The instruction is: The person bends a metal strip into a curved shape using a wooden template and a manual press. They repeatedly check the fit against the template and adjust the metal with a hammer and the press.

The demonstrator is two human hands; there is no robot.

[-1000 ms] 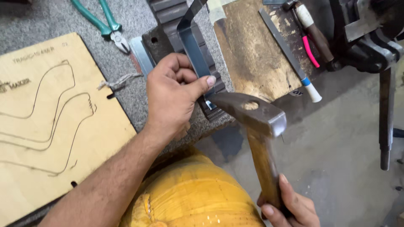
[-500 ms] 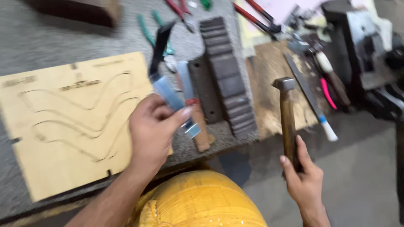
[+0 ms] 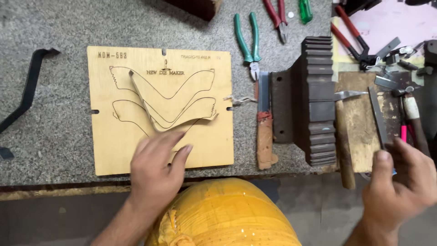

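Soft, even light falls from above, bright enough to show the grain of the pale wooden board (image 3: pixel 136 68) and the speckle of the grey stone bench (image 3: pixel 54 27). Shadows are short and faint; the darkest lie under the bench's near edge and beside the ribbed steel block (image 3: pixel 318 100). There is no harsh glare, only a mild sheen on the yellow wrapped bundle (image 3: pixel 227 209). The right hand (image 3: pixel 400 187) is slightly smeared by motion; the left hand (image 3: pixel 154 173) is sharper. Straight lines bow slightly toward the edges.

Both forearms bare, no sleeves, rings or watch; a yellow garment (image 3: pixel 227 214) covers the lap
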